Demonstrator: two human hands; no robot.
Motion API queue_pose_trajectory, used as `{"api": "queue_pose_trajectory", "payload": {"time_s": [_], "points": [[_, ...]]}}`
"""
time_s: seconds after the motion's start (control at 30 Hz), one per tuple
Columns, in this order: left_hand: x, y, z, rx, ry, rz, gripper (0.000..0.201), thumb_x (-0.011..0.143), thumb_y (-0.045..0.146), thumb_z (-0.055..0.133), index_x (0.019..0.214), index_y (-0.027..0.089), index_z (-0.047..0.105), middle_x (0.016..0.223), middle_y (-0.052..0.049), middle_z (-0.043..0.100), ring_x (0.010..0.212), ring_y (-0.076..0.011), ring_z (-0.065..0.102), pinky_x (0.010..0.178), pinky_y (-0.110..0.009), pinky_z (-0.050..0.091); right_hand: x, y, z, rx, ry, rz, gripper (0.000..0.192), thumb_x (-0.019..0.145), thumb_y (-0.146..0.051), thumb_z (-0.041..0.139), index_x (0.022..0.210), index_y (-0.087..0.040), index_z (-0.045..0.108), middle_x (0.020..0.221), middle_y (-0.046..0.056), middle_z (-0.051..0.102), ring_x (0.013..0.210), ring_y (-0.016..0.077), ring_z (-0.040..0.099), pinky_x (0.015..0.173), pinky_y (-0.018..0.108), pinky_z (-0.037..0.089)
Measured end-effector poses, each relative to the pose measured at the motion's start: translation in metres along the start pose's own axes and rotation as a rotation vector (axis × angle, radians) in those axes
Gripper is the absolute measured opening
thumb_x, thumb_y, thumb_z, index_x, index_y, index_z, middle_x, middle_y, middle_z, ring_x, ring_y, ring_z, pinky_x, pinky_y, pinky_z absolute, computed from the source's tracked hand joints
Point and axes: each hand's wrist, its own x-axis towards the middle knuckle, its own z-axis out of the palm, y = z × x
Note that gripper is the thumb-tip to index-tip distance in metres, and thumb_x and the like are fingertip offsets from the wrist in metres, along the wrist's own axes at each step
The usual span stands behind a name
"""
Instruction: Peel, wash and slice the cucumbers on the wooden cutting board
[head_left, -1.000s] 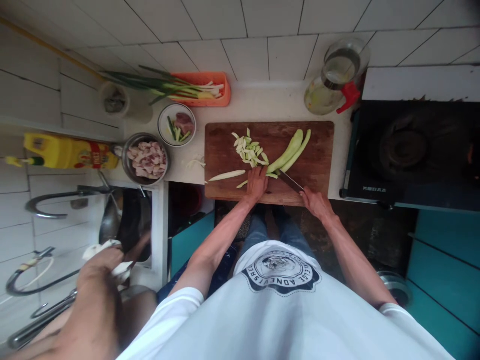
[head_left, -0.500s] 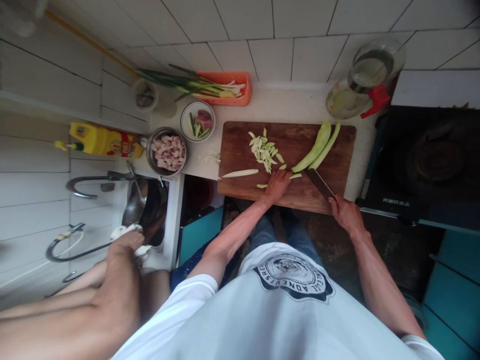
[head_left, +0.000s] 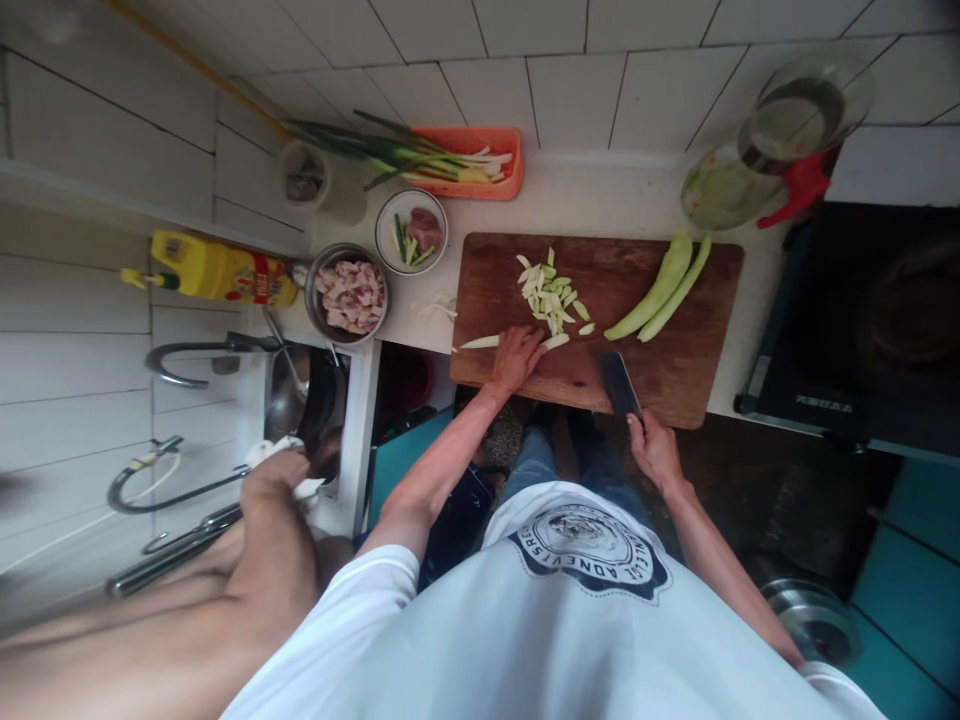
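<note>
- Stove (head_left: 885, 320) sits dark at far right, just beside the board.
- Board (head_left: 675, 380), brown wood, lies on the white counter (head_left: 585, 205) right in front of the person.
- Sink (head_left: 300, 400) at left holds a dark pan; another person's hand (head_left: 274, 490) is at its rim over something white, apart from the person's own hands.
- Jug (head_left: 772, 140), clear with a red handle, stands by the wall behind the board's far right corner.
- Basket (head_left: 502, 185), orange, is against the wall with scallions (head_left: 360, 150) lying across it and poking out left.
- Oil bottle (head_left: 217, 272), yellow, lies on its side on the ledge at left.
- Meat bowl (head_left: 350, 297), metal, full of pink chunks, sits by the board's left end; a small plate (head_left: 394, 215) is just behind it.
- Two halves (head_left: 664, 285) of a pale green gourd lie side by side, slanted, at the board's far right, untouched.
- Knife (head_left: 621, 385) is in the right hand (head_left: 656, 450), fist closed on the handle, blade flat over the board's near edge.
- Left hand (head_left: 516, 358) rests on the board, fingers loosely curled, holding nothing, tips touching a long strip (head_left: 480, 342).
- Slices (head_left: 551, 295) are heaped mid-board just beyond those fingers.
</note>
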Motion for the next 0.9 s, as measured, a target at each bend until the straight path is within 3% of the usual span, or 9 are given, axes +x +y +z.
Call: {"api": "queue_pose_trajectory", "payload": {"time_s": [0.17, 0.3, 0.5, 0.67, 0.77, 0.9], "points": [[-0.009, -0.034, -0.018, 0.03, 0.051, -0.134, 0.032, 0.108, 0.036, 0.057, 0.133, 0.027, 0.074, 0.135, -0.017, 0.067, 0.131, -0.0373, 0.058, 0.113, -0.059, 0.045, 0.013, -0.032, 0.008, -0.117, -0.168, -0.106, 0.042, 0.114, -0.048, 0.035, 0.11, -0.023, 0.069, 0.089, 0.011, 0.078, 0.081, 0.0291, 0.074, 0.07, 0.033, 0.044], [-0.012, -0.06, -0.029, -0.07, 0.075, -0.168, 0.022, 0.105, 0.038, 0.063, 0.117, 0.025, 0.076, 0.119, -0.014, 0.069, 0.121, -0.0332, 0.063, 0.109, -0.051, 0.05, 0.041, -0.062, 0.003, -0.325, -0.306, -0.222, 0.038, 0.116, -0.043, 0.038, 0.121, -0.023, 0.07, 0.092, 0.011, 0.079, 0.081, 0.0277, 0.074, 0.07, 0.032, 0.041], [-0.023, -0.085, -0.03, -0.322, 0.213, -0.384, 0.014, 0.095, 0.035, 0.075, 0.103, 0.024, 0.073, 0.09, -0.005, 0.069, 0.086, -0.0242, 0.066, 0.085, -0.039, 0.056, 0.091, -0.097, -0.007, -0.512, -0.351, -0.33, 0.04, 0.117, -0.042, 0.037, 0.126, -0.02, 0.07, 0.095, 0.013, 0.08, 0.082, 0.0268, 0.073, 0.07, 0.032, 0.039], [-0.034, -0.085, -0.031, -0.644, 0.381, -0.588, 0.02, 0.095, 0.038, 0.074, 0.102, 0.02, 0.071, 0.081, -0.002, 0.07, 0.072, -0.0184, 0.065, 0.07, -0.031, 0.055, 0.124, -0.109, -0.017, -0.482, -0.352, -0.343, 0.04, 0.116, -0.042, 0.04, 0.126, -0.02, 0.072, 0.096, 0.012, 0.079, 0.084, 0.0251, 0.071, 0.072, 0.031, 0.039], [-0.042, -0.075, -0.026, -0.798, 0.278, -0.612, 0.029, 0.096, 0.045, 0.073, 0.11, 0.019, 0.074, 0.076, -0.001, 0.069, 0.064, -0.0167, 0.064, 0.063, -0.03, 0.054, 0.145, -0.104, -0.023, -0.428, -0.315, -0.391, 0.039, 0.114, -0.041, 0.042, 0.12, -0.019, 0.073, 0.09, 0.01, 0.077, 0.079, 0.0235, 0.067, 0.071, 0.031, 0.038], [-0.048, -0.047, -0.011, -0.671, 0.063, -0.364, 0.031, 0.097, 0.046, 0.074, 0.112, 0.02, 0.08, 0.098, -0.007, 0.079, 0.09, -0.0228, 0.073, 0.086, -0.038, 0.06, 0.165, -0.083, -0.03, -0.227, -0.281, -0.485, 0.034, 0.11, -0.042, 0.048, 0.1, -0.02, 0.072, 0.08, 0.007, 0.071, 0.072, 0.0205, 0.061, 0.067, 0.03, 0.037]]}}
